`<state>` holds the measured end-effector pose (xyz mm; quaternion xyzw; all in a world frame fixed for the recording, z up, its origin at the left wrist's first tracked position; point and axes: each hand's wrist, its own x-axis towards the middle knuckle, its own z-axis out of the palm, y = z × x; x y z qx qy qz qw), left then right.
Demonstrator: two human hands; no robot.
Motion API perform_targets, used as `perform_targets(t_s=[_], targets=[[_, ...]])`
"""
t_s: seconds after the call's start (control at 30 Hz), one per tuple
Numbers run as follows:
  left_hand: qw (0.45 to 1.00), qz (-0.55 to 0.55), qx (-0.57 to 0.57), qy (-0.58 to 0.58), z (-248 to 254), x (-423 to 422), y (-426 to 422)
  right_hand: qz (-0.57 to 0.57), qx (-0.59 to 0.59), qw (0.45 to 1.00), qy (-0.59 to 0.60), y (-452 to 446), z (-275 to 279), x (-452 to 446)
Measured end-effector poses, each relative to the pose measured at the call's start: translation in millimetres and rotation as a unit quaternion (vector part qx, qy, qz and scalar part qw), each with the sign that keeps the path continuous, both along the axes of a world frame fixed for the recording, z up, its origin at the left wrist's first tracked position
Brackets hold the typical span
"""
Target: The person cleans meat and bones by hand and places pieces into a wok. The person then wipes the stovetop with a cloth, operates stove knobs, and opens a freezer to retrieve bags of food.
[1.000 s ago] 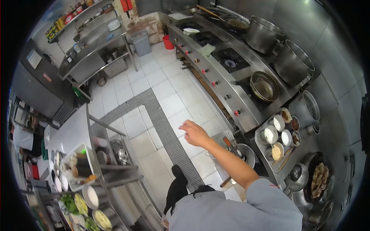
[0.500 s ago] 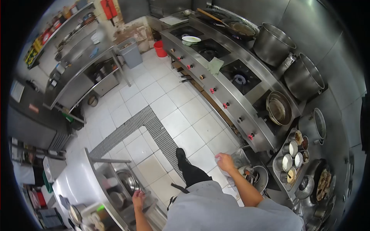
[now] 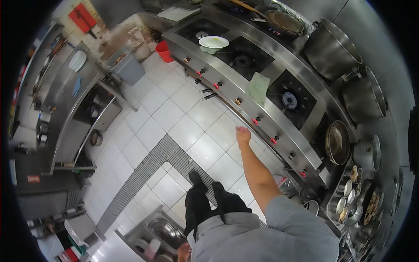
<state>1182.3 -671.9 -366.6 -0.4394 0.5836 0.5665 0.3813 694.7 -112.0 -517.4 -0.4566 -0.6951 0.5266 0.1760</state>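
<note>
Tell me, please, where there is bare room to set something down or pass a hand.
The visible corner of the worktop, beside the metal bowl, looks bare. A hand should pass over the floor tiles between the right hand and the grey bin. It is crowded around the small containers beyond the stove.

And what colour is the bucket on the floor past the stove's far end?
Red; the bucket shows in the head view.

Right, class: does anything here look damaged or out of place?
The wall behind the grey bin looks damaged, its surface patchy and brown. A green cloth lies beside a burner, an odd spot for fabric.
</note>
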Motion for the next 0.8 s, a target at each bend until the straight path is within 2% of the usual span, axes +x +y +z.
perform_targets(t_s=[0.07, 0.1, 0.17, 0.2, 0.3, 0.37, 0.4, 0.43, 0.5, 0.53, 0.63, 0.8], targets=[[1.0, -0.021, -0.007, -0.022, -5, -21, -13, -0.058, -0.061, 0.996, 0.019, 12, -23, -59], [0.999, -0.029, -0.008, -0.033, -9, -33, -23, -0.069, -0.06, 0.996, 0.01, 13, -11, -77], [0.998, -0.035, -0.005, -0.05, -19, -70, -55, -0.164, -0.262, 0.951, 0.027, 13, 44, -114], [0.998, -0.034, -0.001, -0.057, -25, -92, -73, -0.216, -0.228, 0.949, 0.019, 21, 23, -137], [0.996, 0.015, 0.033, -0.08, -42, -168, -141, -0.305, -0.243, 0.919, 0.051, 23, 52, -171], [0.985, 0.087, 0.084, -0.122, -46, -236, -192, -0.326, -0.257, 0.905, 0.09, 27, 34, -186], [0.995, 0.084, 0.024, -0.057, -38, -261, -195, -0.338, -0.272, 0.892, 0.128, 29, 23, -185], [0.997, 0.073, -0.04, 0.006, -20, -295, -189, -0.349, -0.269, 0.889, 0.123, 29, 14, -181], [0.995, -0.03, -0.093, 0.0, -4, -368, -190, -0.338, -0.258, 0.884, 0.196, 30, 4, -180], [0.982, -0.122, -0.145, 0.001, 8, -404, -182, -0.343, -0.257, 0.882, 0.195, 29, 1, -181], [0.977, -0.143, -0.16, 0.02, 33, -477, -138, -0.368, -0.232, 0.883, 0.174, 26, -1, -181], [0.976, -0.191, -0.104, 0.031, 25, -512, -113, -0.355, -0.205, 0.888, 0.209, 21, 0, -177]])
